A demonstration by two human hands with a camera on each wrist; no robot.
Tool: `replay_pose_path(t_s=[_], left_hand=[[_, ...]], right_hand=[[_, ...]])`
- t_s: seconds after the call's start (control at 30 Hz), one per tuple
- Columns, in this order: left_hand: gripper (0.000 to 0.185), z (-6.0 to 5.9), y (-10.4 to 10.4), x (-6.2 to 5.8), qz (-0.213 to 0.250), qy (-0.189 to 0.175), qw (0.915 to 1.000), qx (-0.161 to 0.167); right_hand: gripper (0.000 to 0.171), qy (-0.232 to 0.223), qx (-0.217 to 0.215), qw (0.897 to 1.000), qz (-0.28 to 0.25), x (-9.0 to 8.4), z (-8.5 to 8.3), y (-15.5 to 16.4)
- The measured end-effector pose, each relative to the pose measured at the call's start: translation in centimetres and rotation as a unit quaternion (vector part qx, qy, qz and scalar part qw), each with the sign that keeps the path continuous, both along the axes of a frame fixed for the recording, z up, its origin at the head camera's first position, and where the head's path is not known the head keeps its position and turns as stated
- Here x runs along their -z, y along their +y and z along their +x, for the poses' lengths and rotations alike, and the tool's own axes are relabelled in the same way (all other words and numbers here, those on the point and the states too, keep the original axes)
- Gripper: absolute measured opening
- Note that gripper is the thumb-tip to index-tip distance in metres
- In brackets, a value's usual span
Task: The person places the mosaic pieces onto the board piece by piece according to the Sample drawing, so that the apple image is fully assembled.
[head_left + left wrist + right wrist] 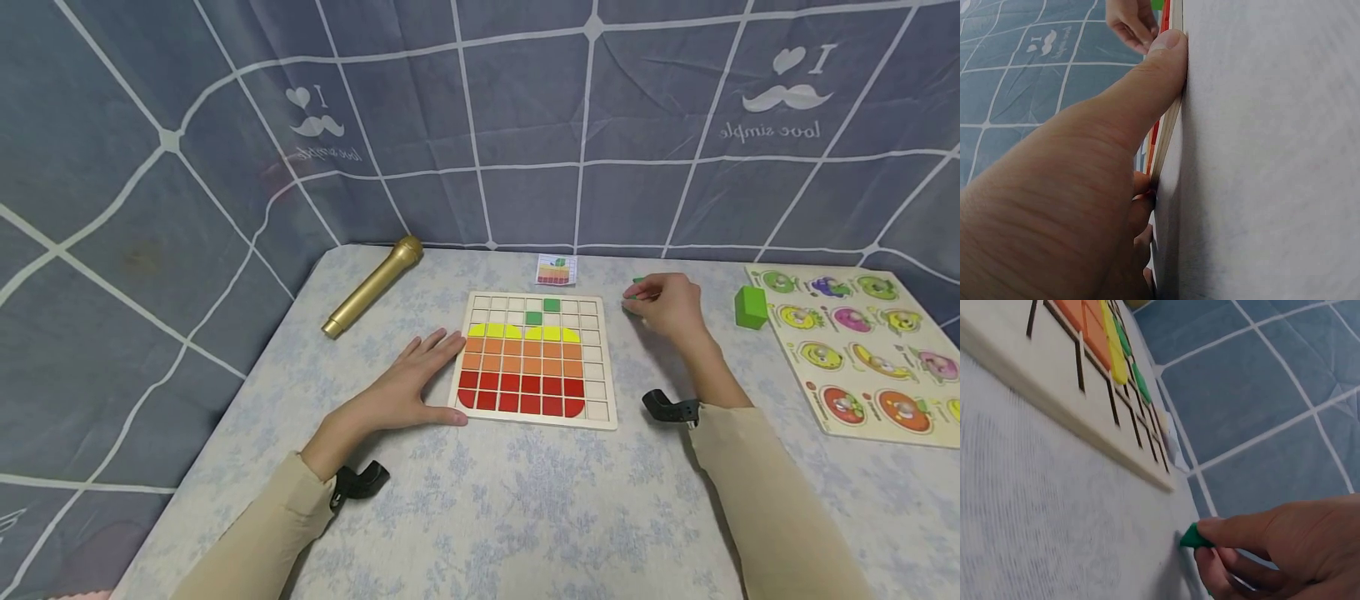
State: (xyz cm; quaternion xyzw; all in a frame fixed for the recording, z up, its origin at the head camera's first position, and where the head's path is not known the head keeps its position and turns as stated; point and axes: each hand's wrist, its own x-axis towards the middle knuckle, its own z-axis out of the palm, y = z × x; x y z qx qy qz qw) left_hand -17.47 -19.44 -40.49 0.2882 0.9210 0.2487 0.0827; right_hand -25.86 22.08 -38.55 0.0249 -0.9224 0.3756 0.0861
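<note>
A square wooden grid board [600, 400] lies on the table, filled with rows of red, orange and yellow tiles and two green tiles near its top. My left hand [408, 379] rests at the board's left side, fingers spread, the thumb along the near left corner. In the left wrist view the thumb [1154, 69] lies against the board's edge [1169, 125]. To the right of the board, my right hand [667, 304] pinches a small green tile [1195, 537] between thumb and fingertips, just above the cloth. Another bit of green shows behind those fingers.
Behind the board lies a small picture card [556, 270] with a similar coloured pattern. A gold microphone [375, 287] is at the back left. On the right, a green block [751, 307] stands beside a fruit-and-vegetable puzzle board [855, 367]. A grey-blue curtain [525, 125] hangs behind the table.
</note>
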Motion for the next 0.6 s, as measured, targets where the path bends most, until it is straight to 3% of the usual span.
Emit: replay_pose_path(t_s=[0.37,0.6], left_hand=[[0.117,0.0,0.1,-0.2,-0.002,-0.013,0.9999,-0.007],[0.118,-0.1,0.0,0.1,-0.005,-0.009,0.9999,-0.007]], right_hand=[[0.018,-0.067,-0.091,0.992,-0.049,-0.5,0.2,-4.4],[0.018,-0.051,-0.116,0.991,-0.040,0.5,0.4,-6.6]])
